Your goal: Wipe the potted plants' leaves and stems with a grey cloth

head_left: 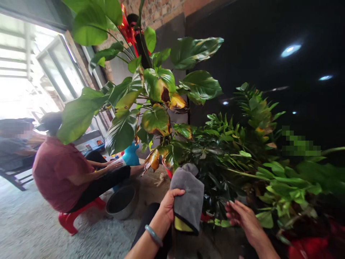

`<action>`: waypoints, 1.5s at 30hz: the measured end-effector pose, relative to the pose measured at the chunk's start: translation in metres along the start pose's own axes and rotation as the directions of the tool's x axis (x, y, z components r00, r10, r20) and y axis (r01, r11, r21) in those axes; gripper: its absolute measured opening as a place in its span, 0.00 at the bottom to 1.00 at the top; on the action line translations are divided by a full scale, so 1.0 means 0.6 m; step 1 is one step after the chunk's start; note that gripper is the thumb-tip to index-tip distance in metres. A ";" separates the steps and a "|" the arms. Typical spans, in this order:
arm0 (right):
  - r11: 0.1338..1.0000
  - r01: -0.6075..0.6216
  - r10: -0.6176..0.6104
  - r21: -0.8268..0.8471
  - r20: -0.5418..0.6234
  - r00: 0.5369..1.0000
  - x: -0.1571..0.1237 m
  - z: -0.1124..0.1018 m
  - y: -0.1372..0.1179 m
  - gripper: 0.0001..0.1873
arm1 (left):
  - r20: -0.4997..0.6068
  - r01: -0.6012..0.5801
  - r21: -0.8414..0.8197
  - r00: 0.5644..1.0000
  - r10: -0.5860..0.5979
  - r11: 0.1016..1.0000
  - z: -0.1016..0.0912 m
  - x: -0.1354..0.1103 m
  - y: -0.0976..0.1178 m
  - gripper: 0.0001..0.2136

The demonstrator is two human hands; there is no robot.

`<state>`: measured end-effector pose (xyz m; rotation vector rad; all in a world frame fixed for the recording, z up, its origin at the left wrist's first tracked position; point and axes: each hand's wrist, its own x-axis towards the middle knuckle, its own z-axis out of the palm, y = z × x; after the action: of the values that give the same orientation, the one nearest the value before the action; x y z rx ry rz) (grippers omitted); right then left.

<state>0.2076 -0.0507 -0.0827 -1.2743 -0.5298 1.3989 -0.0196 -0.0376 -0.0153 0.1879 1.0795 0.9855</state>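
My left hand (169,207), with a bangle (153,235) at the wrist, grips a folded grey cleaning cloth (188,196) whose underside shows yellow. To the right, my right hand (244,216) holds nothing that I can see; its fingers are apart and slightly curled, close to dark green leaves (215,180). Above the cloth rises a tall potted plant with broad leaves (159,81), several of them yellowed and brown at the edges. One withered leaf (152,160) hangs just up and left of the cloth. The plant's red pot (168,169) is mostly hidden.
A person in a red shirt (60,167) sits on a red stool (68,219) at left, beside a grey basin (121,201). Another person (16,140) sits farther back on a bench. Leafy plants (291,183) crowd the right, before a dark glossy wall (256,46).
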 end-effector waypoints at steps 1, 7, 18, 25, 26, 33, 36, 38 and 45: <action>1.000 0.000 -0.001 0.010 0.003 1.000 -0.002 0.001 -0.003 0.20 | 0.040 -0.074 -0.015 0.996 0.074 0.997 0.002 -0.003 0.006 0.13; 0.989 0.044 -0.047 0.140 0.020 0.999 0.002 0.002 -0.001 0.21 | 0.150 -0.417 0.073 0.903 0.404 0.906 0.027 0.005 0.022 0.19; 1.000 0.004 -0.004 0.023 -0.009 1.000 0.003 -0.003 0.003 0.18 | 0.122 -0.231 0.062 0.967 0.223 0.971 0.008 0.015 -0.001 0.18; 0.999 -0.003 0.003 0.042 -0.004 1.000 -0.005 0.005 -0.006 0.19 | 0.242 -0.410 0.186 0.900 0.363 0.893 0.064 0.005 0.009 0.14; 0.999 0.000 0.001 0.049 -0.009 1.000 -0.005 0.004 -0.005 0.20 | 0.232 -0.363 0.239 0.922 0.310 0.900 0.058 0.012 -0.003 0.14; 0.999 0.022 -0.022 0.041 0.013 1.000 0.000 -0.005 0.001 0.19 | 0.368 -0.265 0.262 0.916 0.158 0.928 0.037 0.005 -0.004 0.19; 0.999 0.010 -0.009 0.039 -0.009 1.000 -0.004 0.000 -0.004 0.19 | 0.353 -0.306 0.127 0.903 0.245 0.944 0.063 -0.009 0.036 0.18; 0.999 0.011 -0.010 0.046 -0.018 1.000 -0.007 0.003 -0.007 0.19 | 0.307 -0.305 0.084 0.913 0.267 0.948 0.073 -0.005 0.044 0.15; 0.999 0.005 -0.005 0.038 -0.006 1.000 -0.006 0.000 -0.005 0.18 | 0.251 -0.194 0.326 0.961 0.114 0.925 0.032 0.022 -0.022 0.16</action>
<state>0.2083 -0.0533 -0.0790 -1.2451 -0.5003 1.3943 0.0049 -0.0293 -0.0221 0.6708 1.0303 0.8812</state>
